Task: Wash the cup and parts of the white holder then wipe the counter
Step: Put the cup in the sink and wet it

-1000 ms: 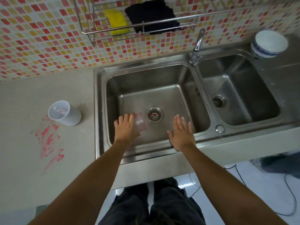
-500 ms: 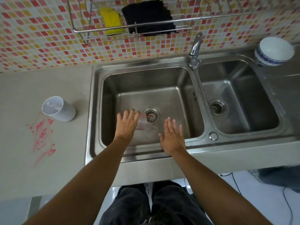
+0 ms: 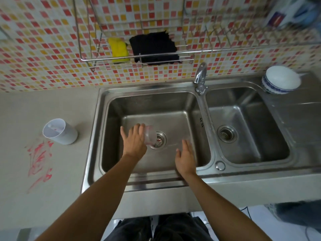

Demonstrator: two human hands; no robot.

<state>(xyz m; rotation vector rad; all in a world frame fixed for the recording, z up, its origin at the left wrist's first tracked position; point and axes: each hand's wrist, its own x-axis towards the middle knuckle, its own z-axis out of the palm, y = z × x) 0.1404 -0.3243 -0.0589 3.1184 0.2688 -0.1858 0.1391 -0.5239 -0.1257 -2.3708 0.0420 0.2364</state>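
Far left on the counter: red smear near me, white holder just beyond it, upright w/ a slight tilt, open top, a bit of red inside. Same spot as 0.5 s ago, only lower in view since my head tipped up & more of the wall rack shows.

My left hand is over the left sink basin, fingers wrapped round the clear cup, tipped sideways, mouth to the right, right above the drain. It's nudged closer to the drain than before.

My right hand is empty, fingers loosely spread, blurred, near the basin's near-right corner; it's swung a bit right, away from the cup.

Faucet far, between the basins. Above: yellow sponge & black cloth in the wire rack. Far right: blue-patterned bowl on the sink's rim.
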